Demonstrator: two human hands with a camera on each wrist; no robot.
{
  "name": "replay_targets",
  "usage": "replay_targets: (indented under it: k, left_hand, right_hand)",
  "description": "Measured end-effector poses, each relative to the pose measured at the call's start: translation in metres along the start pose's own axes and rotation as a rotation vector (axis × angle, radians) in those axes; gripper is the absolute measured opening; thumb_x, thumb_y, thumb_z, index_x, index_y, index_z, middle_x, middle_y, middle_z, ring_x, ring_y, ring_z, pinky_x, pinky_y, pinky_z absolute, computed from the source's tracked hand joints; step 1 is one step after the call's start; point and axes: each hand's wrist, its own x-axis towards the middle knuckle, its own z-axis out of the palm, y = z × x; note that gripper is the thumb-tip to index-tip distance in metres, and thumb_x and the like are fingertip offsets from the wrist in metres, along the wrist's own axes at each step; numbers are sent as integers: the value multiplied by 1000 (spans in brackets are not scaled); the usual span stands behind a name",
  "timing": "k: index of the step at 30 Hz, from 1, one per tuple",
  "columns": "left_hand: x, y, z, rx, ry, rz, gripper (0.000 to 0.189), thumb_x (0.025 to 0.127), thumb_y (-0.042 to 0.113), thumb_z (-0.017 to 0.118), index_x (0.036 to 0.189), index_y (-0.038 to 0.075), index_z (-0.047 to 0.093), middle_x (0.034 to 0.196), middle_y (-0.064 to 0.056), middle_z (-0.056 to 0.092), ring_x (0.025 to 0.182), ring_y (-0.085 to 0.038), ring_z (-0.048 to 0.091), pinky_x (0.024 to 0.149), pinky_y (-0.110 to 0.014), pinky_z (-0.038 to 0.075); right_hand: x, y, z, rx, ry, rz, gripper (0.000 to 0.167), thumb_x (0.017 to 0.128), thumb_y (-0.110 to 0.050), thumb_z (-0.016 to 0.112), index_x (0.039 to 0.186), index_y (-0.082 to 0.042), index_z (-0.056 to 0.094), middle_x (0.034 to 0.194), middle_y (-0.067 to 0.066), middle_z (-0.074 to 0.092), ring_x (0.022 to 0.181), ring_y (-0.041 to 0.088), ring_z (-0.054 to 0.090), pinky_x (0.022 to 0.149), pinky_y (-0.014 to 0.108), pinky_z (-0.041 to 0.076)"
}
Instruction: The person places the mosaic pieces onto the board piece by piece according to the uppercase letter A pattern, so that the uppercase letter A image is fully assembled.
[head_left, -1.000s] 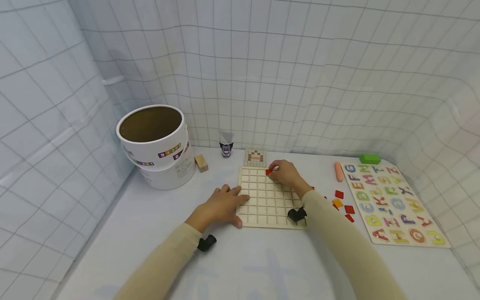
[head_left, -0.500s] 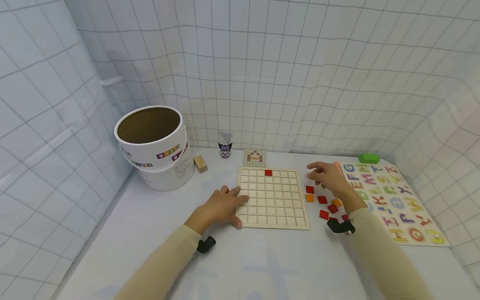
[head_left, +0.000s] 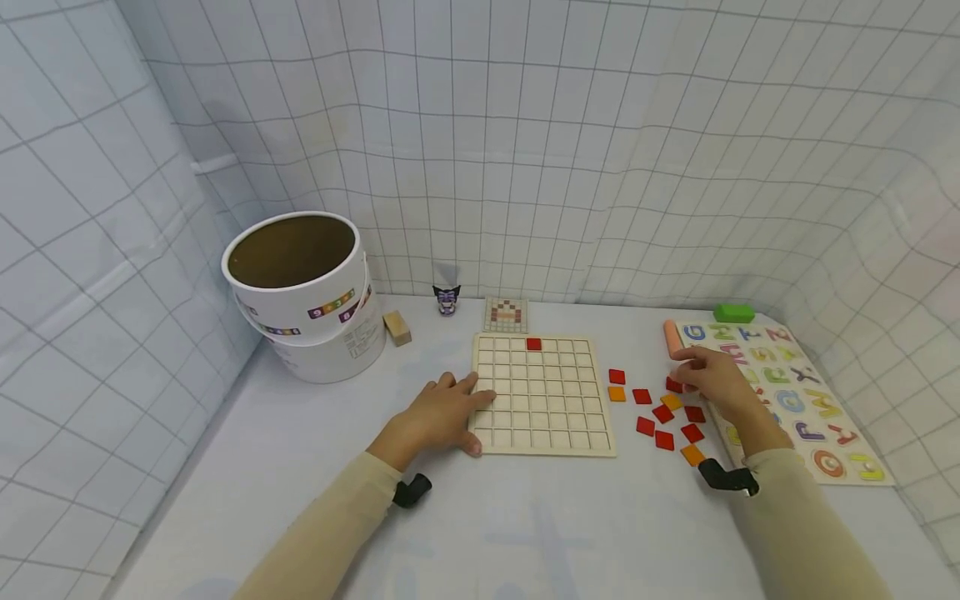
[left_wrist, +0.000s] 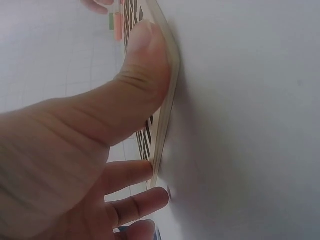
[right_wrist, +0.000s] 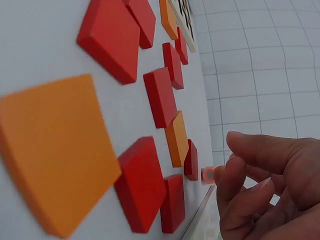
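In the head view my left hand [head_left: 441, 412] rests with spread fingers on the left edge of a wooden grid board [head_left: 545, 403]. The left wrist view shows its thumb [left_wrist: 145, 65] lying over the board's edge. One red tile [head_left: 533, 344] sits in the board's top row. My right hand [head_left: 718, 380] is at the far side of the scattered tiles, close to a red tile [head_left: 674, 384]. The right wrist view shows its fingers loosely bent, apart from the tiles, with nothing between them. Around it lie several red tiles and a few orange tiles [right_wrist: 55, 152].
A wooden alphabet puzzle [head_left: 828, 458] lies at the right, partly under my right hand and forearm. Behind are an orange stick [head_left: 672, 337], a green block [head_left: 733, 313], a small pattern card [head_left: 506, 316] and a purple-black figurine [head_left: 447, 301]. A white bucket [head_left: 330, 342] and wooden block [head_left: 397, 328] stand left.
My right hand let go of the red tile in the board's top row and moved right, past the scattered tiles. The left hand stays on the board's edge.
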Motion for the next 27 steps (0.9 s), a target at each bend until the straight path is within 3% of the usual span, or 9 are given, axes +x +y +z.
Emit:
replay_targets:
  k: [5, 8, 15, 21, 27]
  left_hand:
    - [0, -2, 2, -5, 1, -2, 91, 74, 49, 85, 154, 26, 48, 164, -16, 33, 136, -38, 40, 109, -55, 38]
    - [1, -3, 4, 3, 1, 1, 91, 74, 50, 84, 154, 26, 47, 164, -16, 33, 136, -37, 40, 109, -55, 38]
    - [2, -3, 4, -1, -5, -1, 92, 74, 49, 84, 155, 27, 46, 165, -16, 32, 136, -37, 40, 109, -55, 38]
    - [2, -2, 4, -8, -9, -2, 92, 74, 49, 84, 155, 27, 46, 165, -15, 32, 137, -37, 40, 109, -54, 38]
    - [0, -2, 3, -16, -13, -7, 91, 74, 49, 84, 155, 28, 46, 165, -15, 31, 136, -36, 40, 109, -53, 37]
  right_hand:
    - [-2, 8, -1, -104, 2, 64, 52, 100, -28, 65, 142, -1, 52, 123, 23, 60, 96, 29, 60, 78, 30, 52]
    - [-2, 9, 1, -156, 7, 94, 52, 98, -28, 68, 139, 1, 54, 120, 24, 61, 93, 29, 61, 75, 30, 52]
    - [-1, 6, 4, -167, -4, 102, 39, 98, -21, 68, 128, 3, 59, 106, 18, 65, 88, 27, 58, 72, 31, 52]
    - [0, 6, 3, -157, -10, 101, 39, 95, -21, 72, 122, 1, 55, 112, 22, 60, 91, 29, 58, 74, 31, 52]
    - [1, 10, 0, -72, -19, 27, 50, 100, -26, 66, 141, -3, 50, 110, 19, 55, 92, 30, 54, 73, 30, 50]
